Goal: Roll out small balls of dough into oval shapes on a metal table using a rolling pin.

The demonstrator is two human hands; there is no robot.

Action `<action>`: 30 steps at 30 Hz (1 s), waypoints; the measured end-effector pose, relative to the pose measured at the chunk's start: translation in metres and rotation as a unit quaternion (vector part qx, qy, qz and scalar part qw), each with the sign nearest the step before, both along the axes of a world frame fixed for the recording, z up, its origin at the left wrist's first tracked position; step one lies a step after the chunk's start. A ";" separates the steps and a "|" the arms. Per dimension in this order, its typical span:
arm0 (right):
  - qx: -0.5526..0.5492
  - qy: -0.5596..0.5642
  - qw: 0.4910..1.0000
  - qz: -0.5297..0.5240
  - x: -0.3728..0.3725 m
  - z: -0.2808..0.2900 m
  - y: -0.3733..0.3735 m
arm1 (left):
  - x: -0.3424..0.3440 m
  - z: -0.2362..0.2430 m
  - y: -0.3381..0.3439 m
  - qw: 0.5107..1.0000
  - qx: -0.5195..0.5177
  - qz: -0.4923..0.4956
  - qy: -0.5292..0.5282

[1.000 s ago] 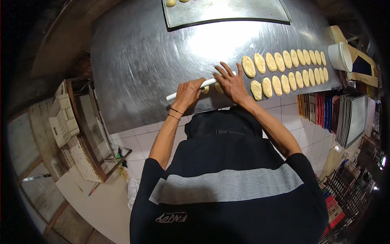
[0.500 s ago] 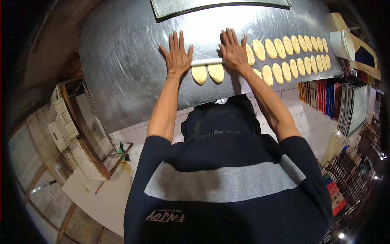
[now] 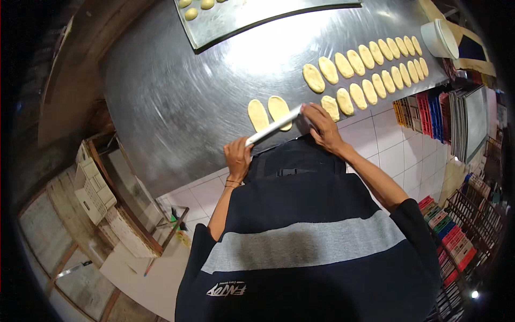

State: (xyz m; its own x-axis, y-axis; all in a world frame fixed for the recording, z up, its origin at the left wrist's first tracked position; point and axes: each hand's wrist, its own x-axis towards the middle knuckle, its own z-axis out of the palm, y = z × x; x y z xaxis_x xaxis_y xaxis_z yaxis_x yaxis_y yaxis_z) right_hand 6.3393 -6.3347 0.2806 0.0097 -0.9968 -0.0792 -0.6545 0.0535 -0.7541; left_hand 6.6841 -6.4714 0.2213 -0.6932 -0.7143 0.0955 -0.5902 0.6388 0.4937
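Observation:
A white rolling pin (image 3: pixel 274 126) runs slantwise near the front edge of the steel table, its left end closer to my body. My left hand (image 3: pixel 237 156) is closed on that end, and the fingers of my right hand (image 3: pixel 323 127) grip the other. Beyond the pin lie two flattened dough ovals, a left one (image 3: pixel 257 114) and a right one (image 3: pixel 278 110). The pin covers part of their near ends; whether it presses on them I cannot tell. To the right of my right hand, flat dough pieces (image 3: pixel 344 65) lie in two rows.
At the far side, a metal tray (image 3: pixel 257 17) holds several round dough balls (image 3: pixel 190 14). A white bucket (image 3: pixel 440 38) stands at the table's right end. Stacked crates and trays (image 3: pixel 466 126) are on the floor at right; a pale plastic crate (image 3: pixel 95 190) sits at left.
The pin has come toward me and turned slantwise. My hands have gone from flat, spread fingers to gripping its ends. The two dough ovals now look longer.

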 end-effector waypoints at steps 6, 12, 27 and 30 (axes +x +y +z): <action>0.125 0.039 0.990 0.057 0.034 -0.004 -0.048 | -0.024 0.011 -0.048 0.971 0.011 0.236 0.050; -0.044 -0.081 0.994 -0.063 0.025 0.026 -0.064 | -0.056 0.027 -0.064 0.962 -0.033 0.270 -0.008; -0.079 0.152 0.985 -0.020 -0.055 0.002 -0.109 | -0.247 0.025 -0.103 0.958 0.187 0.045 0.211; -0.105 0.144 0.984 -0.025 -0.056 -0.012 -0.103 | -0.268 0.018 -0.101 0.980 0.155 -0.013 0.127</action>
State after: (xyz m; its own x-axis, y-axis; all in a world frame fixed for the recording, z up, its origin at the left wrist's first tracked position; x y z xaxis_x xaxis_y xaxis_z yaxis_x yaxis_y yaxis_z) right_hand 6.2835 -6.4377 0.2687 -0.0319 -0.9902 0.1362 -0.8433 -0.0464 -0.5354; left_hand 6.4163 -6.5722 0.2393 -0.6936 -0.7187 0.0487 -0.4084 0.4481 0.7953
